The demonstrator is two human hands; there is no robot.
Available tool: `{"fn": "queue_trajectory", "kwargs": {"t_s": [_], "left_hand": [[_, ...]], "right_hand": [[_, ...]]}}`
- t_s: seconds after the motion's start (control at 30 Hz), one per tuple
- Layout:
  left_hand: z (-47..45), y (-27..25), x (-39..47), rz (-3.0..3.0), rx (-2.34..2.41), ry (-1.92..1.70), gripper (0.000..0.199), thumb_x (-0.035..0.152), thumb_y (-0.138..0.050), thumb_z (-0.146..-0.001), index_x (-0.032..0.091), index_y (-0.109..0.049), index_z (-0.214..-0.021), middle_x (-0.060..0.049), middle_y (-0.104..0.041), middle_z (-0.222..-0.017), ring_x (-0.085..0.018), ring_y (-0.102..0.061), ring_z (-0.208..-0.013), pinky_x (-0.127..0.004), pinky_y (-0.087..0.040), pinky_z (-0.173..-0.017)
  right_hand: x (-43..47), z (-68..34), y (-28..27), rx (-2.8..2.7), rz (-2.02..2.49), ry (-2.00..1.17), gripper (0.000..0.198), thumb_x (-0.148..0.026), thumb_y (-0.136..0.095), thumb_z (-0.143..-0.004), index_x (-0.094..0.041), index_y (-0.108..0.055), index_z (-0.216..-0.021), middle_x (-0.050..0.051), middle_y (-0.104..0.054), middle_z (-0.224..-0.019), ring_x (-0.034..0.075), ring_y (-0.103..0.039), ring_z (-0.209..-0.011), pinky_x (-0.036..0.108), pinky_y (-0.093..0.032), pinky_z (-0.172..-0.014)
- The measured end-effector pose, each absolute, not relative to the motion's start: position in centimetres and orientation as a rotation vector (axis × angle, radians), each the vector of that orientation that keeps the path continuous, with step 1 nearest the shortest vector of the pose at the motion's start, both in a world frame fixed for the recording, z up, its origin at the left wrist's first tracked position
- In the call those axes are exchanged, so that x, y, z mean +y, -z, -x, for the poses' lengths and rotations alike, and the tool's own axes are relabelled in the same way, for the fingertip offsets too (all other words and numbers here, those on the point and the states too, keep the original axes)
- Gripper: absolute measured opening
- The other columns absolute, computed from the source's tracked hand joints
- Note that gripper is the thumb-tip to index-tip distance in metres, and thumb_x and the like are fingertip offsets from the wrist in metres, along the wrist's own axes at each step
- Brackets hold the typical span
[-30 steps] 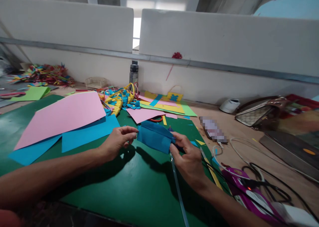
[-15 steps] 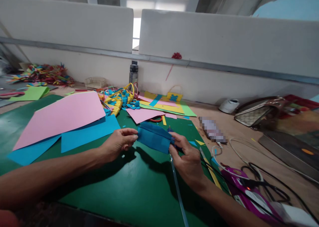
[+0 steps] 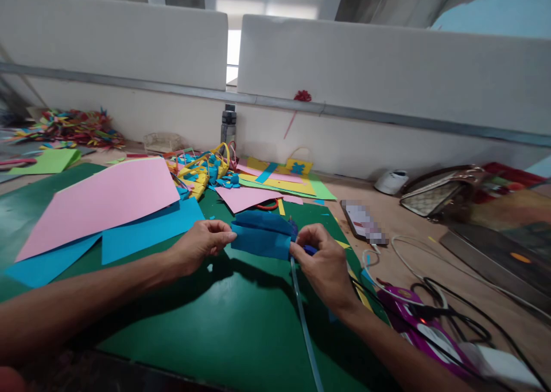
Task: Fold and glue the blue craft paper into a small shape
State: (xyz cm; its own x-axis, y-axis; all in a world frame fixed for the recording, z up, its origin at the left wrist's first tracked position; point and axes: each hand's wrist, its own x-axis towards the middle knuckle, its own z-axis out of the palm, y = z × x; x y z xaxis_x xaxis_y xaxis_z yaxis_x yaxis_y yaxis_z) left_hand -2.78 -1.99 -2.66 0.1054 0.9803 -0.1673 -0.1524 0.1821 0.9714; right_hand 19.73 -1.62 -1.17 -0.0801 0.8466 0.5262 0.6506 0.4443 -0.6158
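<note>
A folded blue craft sheet [image 3: 260, 240] is stretched between my hands above a green cutting mat [image 3: 215, 334]. My left hand [image 3: 204, 244] pinches its left end between thumb and fingers. At the other end, the thumb and fingertips of my right hand [image 3: 322, 266] close on the sheet's edge. Partly hidden behind my right hand is a dark blue tool that looks like a glue gun [image 3: 310, 249]. From beside it a long translucent stick [image 3: 305, 323] slants down toward me. How my right hand bears this tool is hidden.
Pink sheets [image 3: 107, 191] and blue sheets [image 3: 150, 231] lie on the left. Yellow and blue craft pieces [image 3: 210, 171] are heaped at the back near a bottle [image 3: 228, 125]. On the right are a phone [image 3: 365, 222], a purple power strip [image 3: 424, 323], cables and a handbag [image 3: 430, 200].
The blue sheet has shifted slightly left and tilted, so its fold shows more openly. My right hand has moved slightly, with more of the dark blue tool showing behind it.
</note>
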Motion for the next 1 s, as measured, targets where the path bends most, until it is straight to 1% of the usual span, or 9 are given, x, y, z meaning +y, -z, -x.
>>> {"fn": "queue_trajectory", "kwargs": {"t_s": [0.1,0.23,0.3,0.4,0.47,0.57,0.73,0.87,1.0], "left_hand": [[2.6,2.7,-2.2,-1.003,1.149,-1.101,0.026,0.031,-0.076,-0.059,0.015,-0.055,-0.060,0.005,-0.045,-0.049,-0.005,-0.035,-0.044,-0.020,-0.023,-0.045],[2.5,2.8,-2.5,-0.990,1.168,-1.153,0.024,0.031,-0.076,-0.059,0.015,-0.058,-0.061,0.004,-0.046,-0.051,-0.006,-0.036,-0.045,-0.020,-0.024,-0.045],[2.5,2.9,-2.5,-0.988,1.176,-1.180,0.024,0.031,-0.076,-0.059,0.015,-0.059,-0.062,0.004,-0.047,-0.052,-0.006,-0.036,-0.046,-0.020,-0.025,-0.045],[2.5,3.0,-2.5,-1.010,1.199,-1.193,0.023,0.032,-0.075,-0.060,0.015,-0.060,-0.062,0.003,-0.047,-0.053,-0.007,-0.036,-0.046,-0.021,-0.024,-0.045],[2.5,3.1,-2.5,-1.040,1.213,-1.182,0.022,0.033,-0.075,-0.061,0.016,-0.061,-0.062,0.003,-0.047,-0.052,-0.007,-0.036,-0.046,-0.021,-0.024,-0.045],[2.4,3.4,-2.5,-1.057,1.237,-1.183,0.023,0.034,-0.075,-0.061,0.015,-0.062,-0.065,0.003,-0.047,-0.051,-0.007,-0.036,-0.046,-0.021,-0.026,-0.046],[2.3,4.1,-2.4,-1.006,1.162,-1.124,0.030,0.037,-0.073,-0.065,0.013,-0.063,-0.081,0.005,-0.047,-0.051,-0.005,-0.036,-0.043,-0.020,-0.026,-0.043],[2.1,4.3,-2.4,-0.900,1.065,-1.045,0.027,0.036,-0.069,-0.070,0.015,-0.055,-0.080,0.003,-0.055,-0.055,-0.003,-0.037,-0.037,-0.018,-0.022,-0.039],[1.9,3.8,-2.5,-0.905,1.016,-1.074,0.024,0.034,-0.066,-0.073,0.016,-0.051,-0.078,0.002,-0.059,-0.057,-0.003,-0.039,-0.035,-0.017,-0.025,-0.039]], "right_hand": [[-1.4,-20.0,0.9,-1.883,1.233,-0.120,0.019,-0.024,-0.056,-0.073,-0.022,-0.047,-0.058,-0.002,-0.054,-0.058,0.012,-0.052,-0.056,0.025,-0.041,-0.058],[-1.5,-20.0,0.9,-1.977,1.164,-0.142,0.015,-0.024,-0.053,-0.077,-0.021,-0.061,-0.064,0.002,-0.064,-0.067,0.016,-0.058,-0.063,0.028,-0.043,-0.062],[-1.7,-19.8,0.8,-1.918,1.206,-0.297,0.015,-0.027,-0.054,-0.077,-0.021,-0.065,-0.069,0.003,-0.066,-0.069,0.017,-0.060,-0.065,0.029,-0.045,-0.062],[-1.8,-19.3,0.8,-1.711,1.302,-0.727,0.017,-0.032,-0.057,-0.074,-0.018,-0.066,-0.074,-0.001,-0.059,-0.053,0.013,-0.054,-0.048,0.027,-0.044,-0.051],[-1.8,-19.0,0.9,-1.536,1.317,-1.049,0.020,-0.036,-0.061,-0.071,-0.016,-0.064,-0.071,-0.005,-0.052,-0.045,0.010,-0.047,-0.039,0.024,-0.040,-0.044],[-1.8,-18.7,1.1,-1.362,1.298,-1.291,0.025,-0.039,-0.067,-0.065,-0.016,-0.059,-0.063,-0.003,-0.057,-0.048,0.008,-0.048,-0.037,0.021,-0.039,-0.041],[-2.0,-18.6,1.2,-1.327,1.269,-1.259,0.026,-0.039,-0.069,-0.064,-0.015,-0.060,-0.067,0.000,-0.063,-0.055,0.006,-0.051,-0.038,0.019,-0.041,-0.042],[-2.2,-18.7,1.1,-1.360,1.238,-1.222,0.025,-0.038,-0.069,-0.067,-0.015,-0.061,-0.066,0.000,-0.064,-0.057,0.007,-0.052,-0.038,0.019,-0.040,-0.043],[-2.2,-18.8,1.2,-1.399,1.221,-1.210,0.023,-0.036,-0.067,-0.069,-0.015,-0.059,-0.063,0.000,-0.065,-0.057,0.007,-0.053,-0.039,0.019,-0.040,-0.044]]}}
